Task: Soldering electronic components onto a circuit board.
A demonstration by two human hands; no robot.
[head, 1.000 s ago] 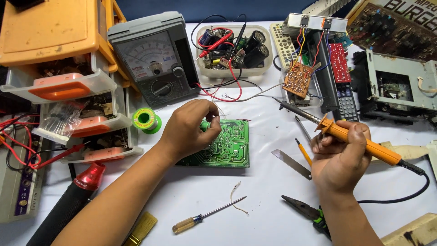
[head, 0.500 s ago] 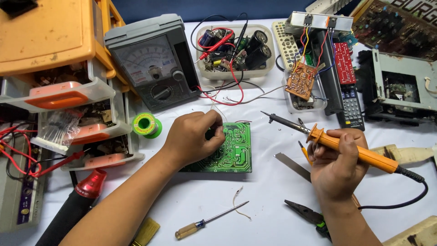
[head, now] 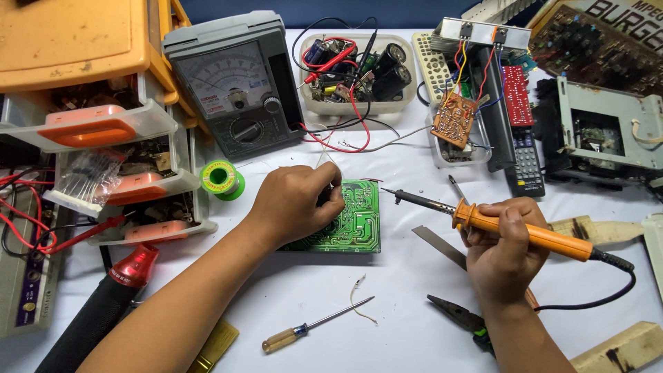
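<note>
The green rectangular printed circuit board (head: 352, 224) lies flat at the centre of the white worktop (head: 414, 276), its long axis running twelve to six o'clock. The left hand (head: 297, 204) rests on its nine o'clock edge, fingers curled narrow and pinching something too small to tell. At three o'clock the right hand (head: 504, 252) grips an orange-handled soldering iron (head: 511, 228), whose tip points toward the board, near but apart. The left hand is nearer.

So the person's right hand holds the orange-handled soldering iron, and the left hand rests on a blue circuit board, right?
Nearly. The head view shows the right hand gripping the orange-handled soldering iron, and the left hand does rest on a circuit board, but that board is green, not blue.
</note>
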